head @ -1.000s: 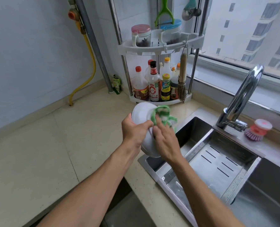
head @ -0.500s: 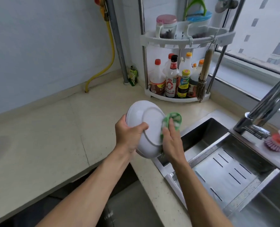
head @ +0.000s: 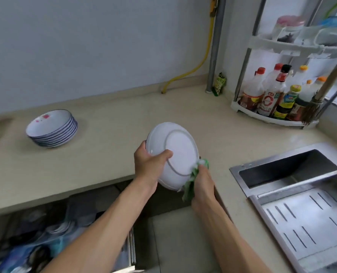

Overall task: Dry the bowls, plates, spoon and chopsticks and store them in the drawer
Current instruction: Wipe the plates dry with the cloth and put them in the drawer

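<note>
Right, head view only: left hand [head: 150,164] grips a white plate [head: 172,154] by its rim, thumb curled over the underside, plate tilted with its foot ring facing the camera, held above the desk [head: 114,123] edge. Right hand [head: 202,184] is closed around a green cloth [head: 191,182], which touches the plate's lower right rim. Judgement: drying step on this plate, likely near its end. Key relation for the next move: the open drawer [head: 55,233] lies below and to the left of the plate, on the left hand's side, so the left hand is the nearer one to lower it in; drawer contents are blurred, some crockery seems to be in there, can't tell slots. A stack of blue-rimmed plates [head: 52,128] sits on the desk well to the left, apart from both hands; can't tell whether they're dried. Sink [head: 293,174] with a slotted drain tray [head: 309,219] is to the right, condiment rack [head: 272,113] in the corner. Risk: one-handed rim grip, wet plate could slip.
</note>
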A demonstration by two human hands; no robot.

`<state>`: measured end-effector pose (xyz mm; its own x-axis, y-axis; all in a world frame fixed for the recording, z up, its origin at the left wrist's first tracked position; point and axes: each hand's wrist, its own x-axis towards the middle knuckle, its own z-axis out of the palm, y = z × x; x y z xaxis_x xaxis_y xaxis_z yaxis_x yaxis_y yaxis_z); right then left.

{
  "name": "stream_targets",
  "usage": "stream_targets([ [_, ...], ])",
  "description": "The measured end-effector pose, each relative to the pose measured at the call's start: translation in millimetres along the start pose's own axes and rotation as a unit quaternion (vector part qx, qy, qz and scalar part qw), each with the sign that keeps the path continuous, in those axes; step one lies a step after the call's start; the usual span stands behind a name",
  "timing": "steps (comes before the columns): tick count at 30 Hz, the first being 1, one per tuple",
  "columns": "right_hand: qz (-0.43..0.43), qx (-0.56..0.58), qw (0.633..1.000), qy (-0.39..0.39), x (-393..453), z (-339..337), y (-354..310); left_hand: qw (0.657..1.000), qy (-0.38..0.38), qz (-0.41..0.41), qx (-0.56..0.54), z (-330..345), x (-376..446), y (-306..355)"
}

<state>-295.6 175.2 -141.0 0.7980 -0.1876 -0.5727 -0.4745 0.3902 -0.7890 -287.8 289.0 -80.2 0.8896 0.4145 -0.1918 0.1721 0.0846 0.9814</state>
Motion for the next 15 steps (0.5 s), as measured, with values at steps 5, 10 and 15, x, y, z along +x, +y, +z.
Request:
stream_targets([
  [5, -0.015, -0.2, 0.978, -0.055, -33.7, 51.5, 19.2, 0.971, -0.128, 0.074, 0.189, -125.9, -33.2, -19.5],
  [10, -0.096, -0.366, 0.905, -0.192, -104.3, 115.3, 73.4, 0.943, -0.06, 0.086, 0.316, -225.0, -60.0, -46.4],
  [15, -0.08, -0.43, 0.874, -0.21, -122.8, 144.2, 128.0, 0.87, -0.053, 0.118, 0.475, -313.0, -81.3, -75.1],
])
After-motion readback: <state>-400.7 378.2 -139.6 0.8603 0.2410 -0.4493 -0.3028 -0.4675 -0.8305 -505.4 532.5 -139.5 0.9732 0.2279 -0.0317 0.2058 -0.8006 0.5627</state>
